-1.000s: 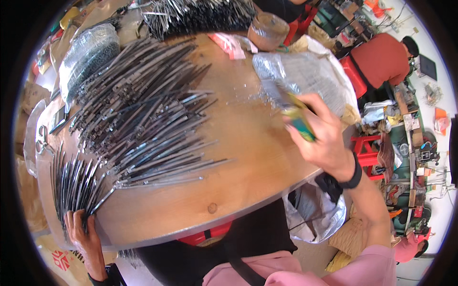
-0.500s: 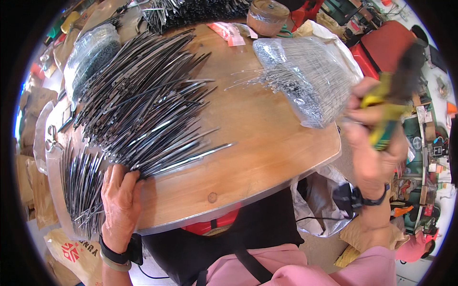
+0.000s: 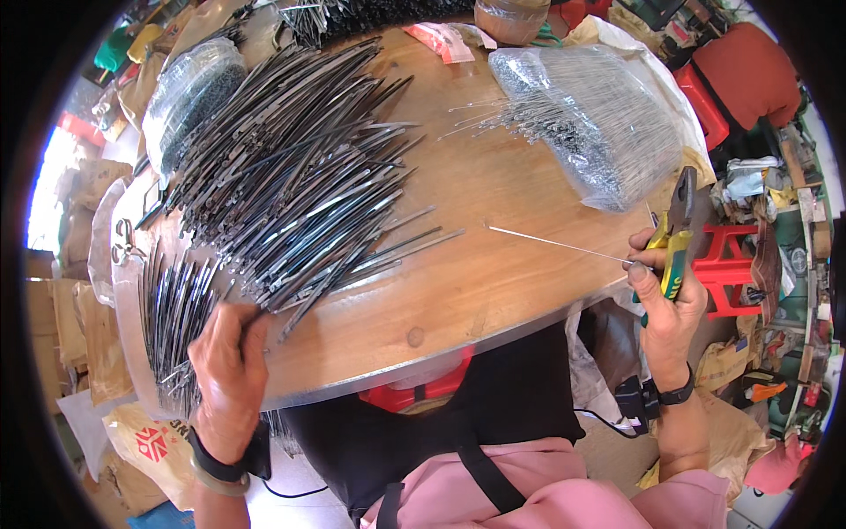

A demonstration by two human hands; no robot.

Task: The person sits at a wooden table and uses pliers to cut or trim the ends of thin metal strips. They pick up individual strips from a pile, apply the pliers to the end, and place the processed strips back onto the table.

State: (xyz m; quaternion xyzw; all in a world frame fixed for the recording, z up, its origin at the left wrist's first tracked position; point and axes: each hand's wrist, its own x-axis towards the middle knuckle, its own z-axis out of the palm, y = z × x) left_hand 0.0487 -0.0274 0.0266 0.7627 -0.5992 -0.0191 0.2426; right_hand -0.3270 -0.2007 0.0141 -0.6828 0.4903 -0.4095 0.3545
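Observation:
In my right hand (image 3: 674,304) is a pair of pliers (image 3: 677,238) with yellow-and-green handles, its dark jaws pointing up. The thumb and finger of that hand also pinch a thin metal wire (image 3: 555,242), which reaches left over the tabletop. My left hand (image 3: 227,366) is at the near edge of a pile of long dark metal strips (image 3: 300,167). Its fingers are curled down and closed, and what lies between them is hidden. Beside it, a smaller bunch of dark strips (image 3: 176,309) lies on the left.
The wooden table (image 3: 493,291) has a curved near edge. A clear plastic bag of thin wires (image 3: 599,123) lies at its far right. A second plastic bag (image 3: 189,106) and scissors (image 3: 126,242) are on the left. A red stool (image 3: 730,269) stands beyond my right hand.
My right hand has moved slightly down and left, with the pliers turned more upright. The thin wire now shows plainly in its fingers. My left hand has shifted slightly at the pile edge.

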